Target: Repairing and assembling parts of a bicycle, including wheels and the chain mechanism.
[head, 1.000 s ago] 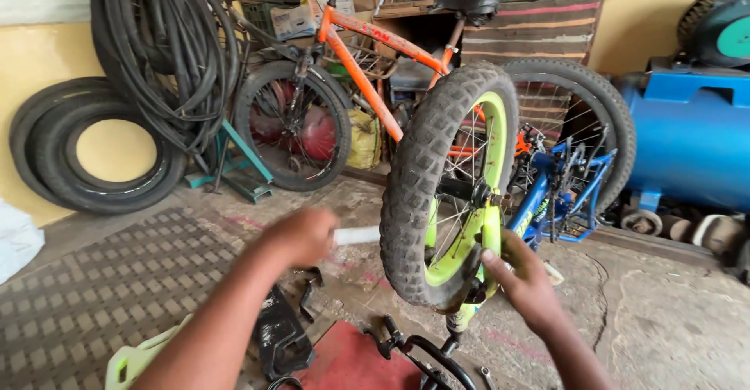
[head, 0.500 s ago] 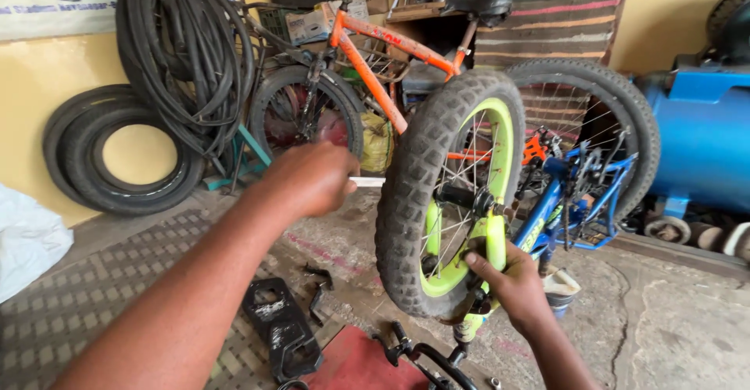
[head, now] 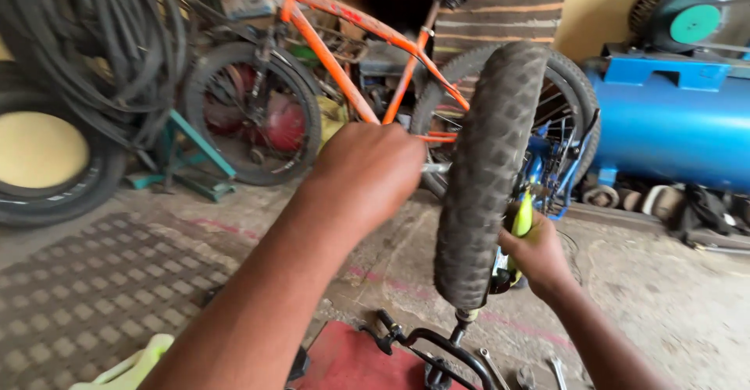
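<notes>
A small bicycle stands upside down in front of me, its knobby black tyre on a lime-green rim facing up. My left hand is closed on a silvery tool whose shaft points at the wheel's left side near the hub. My right hand grips the lime-green fork leg on the wheel's right side. The black handlebar rests low, near the floor.
An orange bicycle stands behind, a blue air tank at right. Tyres and hoses hang at left. A chequered mat covers the floor at left; wrenches lie by the handlebar, next to a red surface.
My view has closed in on the wheel, which now shows its tread edge-on. My left hand with the tool has come right, up against the wheel's hub side. My right hand keeps its grip.
</notes>
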